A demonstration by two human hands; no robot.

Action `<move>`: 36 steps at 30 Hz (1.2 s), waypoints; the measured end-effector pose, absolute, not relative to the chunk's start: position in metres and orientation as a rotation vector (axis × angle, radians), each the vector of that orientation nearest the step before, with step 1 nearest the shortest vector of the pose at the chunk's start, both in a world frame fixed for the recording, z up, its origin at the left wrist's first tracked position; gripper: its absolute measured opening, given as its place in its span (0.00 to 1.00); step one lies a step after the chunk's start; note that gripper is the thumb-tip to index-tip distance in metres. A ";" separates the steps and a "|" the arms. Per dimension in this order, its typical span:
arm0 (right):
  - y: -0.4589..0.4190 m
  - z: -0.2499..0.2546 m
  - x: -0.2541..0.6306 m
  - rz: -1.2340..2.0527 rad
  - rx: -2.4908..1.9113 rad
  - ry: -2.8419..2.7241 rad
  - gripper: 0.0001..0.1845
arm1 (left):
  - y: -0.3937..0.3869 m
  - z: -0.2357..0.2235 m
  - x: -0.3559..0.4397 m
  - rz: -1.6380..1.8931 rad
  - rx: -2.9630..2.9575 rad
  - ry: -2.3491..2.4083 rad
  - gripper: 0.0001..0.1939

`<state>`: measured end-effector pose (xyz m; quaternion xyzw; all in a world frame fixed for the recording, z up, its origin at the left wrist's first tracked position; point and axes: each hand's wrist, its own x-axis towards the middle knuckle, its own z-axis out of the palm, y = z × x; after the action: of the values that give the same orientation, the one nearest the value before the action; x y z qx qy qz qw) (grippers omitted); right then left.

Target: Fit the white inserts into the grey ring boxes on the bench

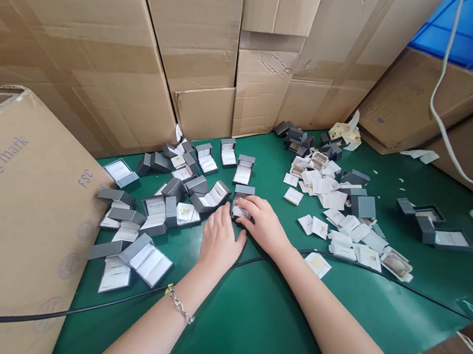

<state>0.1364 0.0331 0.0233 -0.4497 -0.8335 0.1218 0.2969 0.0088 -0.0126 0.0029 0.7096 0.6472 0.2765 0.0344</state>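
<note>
A small dark grey jewelry box (244,190) stands with its lid up on the green table, between my two hands. My right hand (264,222) has its fingers bent over the front of this box, gripping at its white insert; the fingertips partly cover what is inside. Just left of the box is my left hand (220,239), fingers extended side by side and thumb apart, with its fingertips close to the box's edge. Whether they touch it I cannot tell. Behind stand more open boxes with white inserts, among them one box (244,170) directly beyond.
Several grey boxes (146,261) crowd the left side. White insert cards (322,184) lie heaped to the right, near more grey boxes (363,207). A black cable (128,294) crosses the table (265,337). Cardboard cartons (15,214) wall the left and back.
</note>
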 end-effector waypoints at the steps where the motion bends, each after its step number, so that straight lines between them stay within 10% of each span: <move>1: 0.033 0.023 0.137 0.323 -1.197 -2.215 0.17 | -0.013 0.004 0.009 0.860 2.172 1.976 0.28; 36: 0.015 0.016 0.124 -0.106 -1.442 -2.605 0.25 | -0.014 -0.005 0.008 0.779 2.413 1.927 0.22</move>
<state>0.1244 0.0153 0.0164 -0.4825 -0.8714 -0.0356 0.0810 0.0075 -0.0140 -0.0053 0.7575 0.6050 0.2445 -0.0217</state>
